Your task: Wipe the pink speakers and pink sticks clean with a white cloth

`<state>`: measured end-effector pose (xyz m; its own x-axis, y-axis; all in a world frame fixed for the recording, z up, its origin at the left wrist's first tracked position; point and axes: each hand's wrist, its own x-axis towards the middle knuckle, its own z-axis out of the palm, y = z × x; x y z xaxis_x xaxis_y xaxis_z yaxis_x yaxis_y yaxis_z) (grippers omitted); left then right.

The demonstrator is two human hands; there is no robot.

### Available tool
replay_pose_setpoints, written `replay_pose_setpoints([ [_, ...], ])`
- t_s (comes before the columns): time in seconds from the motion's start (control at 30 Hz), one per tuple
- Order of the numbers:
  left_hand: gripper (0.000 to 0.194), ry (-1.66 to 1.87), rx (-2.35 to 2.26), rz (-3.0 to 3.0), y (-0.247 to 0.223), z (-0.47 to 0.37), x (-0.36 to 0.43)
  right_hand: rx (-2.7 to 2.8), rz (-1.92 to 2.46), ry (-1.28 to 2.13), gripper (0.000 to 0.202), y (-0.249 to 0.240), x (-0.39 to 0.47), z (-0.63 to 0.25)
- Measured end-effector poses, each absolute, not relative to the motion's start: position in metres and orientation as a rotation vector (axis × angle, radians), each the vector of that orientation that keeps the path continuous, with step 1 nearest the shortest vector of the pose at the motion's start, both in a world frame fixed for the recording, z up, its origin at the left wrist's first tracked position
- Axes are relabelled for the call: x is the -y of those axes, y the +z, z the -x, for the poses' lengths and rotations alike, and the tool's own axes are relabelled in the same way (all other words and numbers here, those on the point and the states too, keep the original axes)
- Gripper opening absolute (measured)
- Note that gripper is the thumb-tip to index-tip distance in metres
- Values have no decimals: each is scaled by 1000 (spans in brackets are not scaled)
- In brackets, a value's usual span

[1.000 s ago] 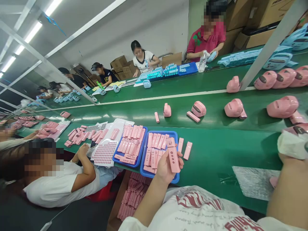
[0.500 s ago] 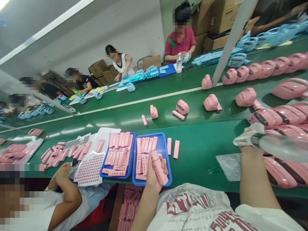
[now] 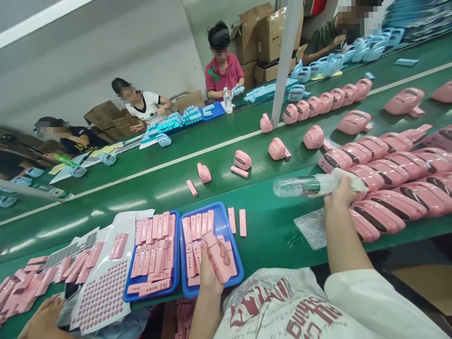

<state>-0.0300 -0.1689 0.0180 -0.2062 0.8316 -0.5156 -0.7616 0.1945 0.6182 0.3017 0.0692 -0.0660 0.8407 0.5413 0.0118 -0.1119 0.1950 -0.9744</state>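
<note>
The left grip (image 3: 213, 263) is clamped on 1 pink stick (image 3: 218, 258), lying across the fingers.

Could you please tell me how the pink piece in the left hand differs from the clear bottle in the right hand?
The pink piece is opaque, while the clear bottle is see-through. The piece is a flat-sided bar; the bottle is rounded. The left hand holds the piece over a blue tray; the right hand holds the bottle with a white cloth. Both are long.
</note>
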Motion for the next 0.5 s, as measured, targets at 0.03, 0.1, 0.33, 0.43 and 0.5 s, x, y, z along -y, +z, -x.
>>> replay_pose_setpoints([
  [0.03,40,1436,-1040,-84,18,30,168,363,1344,418,33,-62,-68,-300],
  [0.1,39,1400,-1066,-80,15,29,167,365,1386,361,34,-55,-64,-292],
  [0.33,39,1326,-1104,-86,9,20,157,562,1300,540,25,-57,-49,-249],
  [0.43,40,1323,-1097,-93,7,21,157,431,1251,614,21,-69,-55,-246],
  [0.5,39,1335,-1088,-86,5,23,158,302,1202,693,19,-79,-62,-248],
])
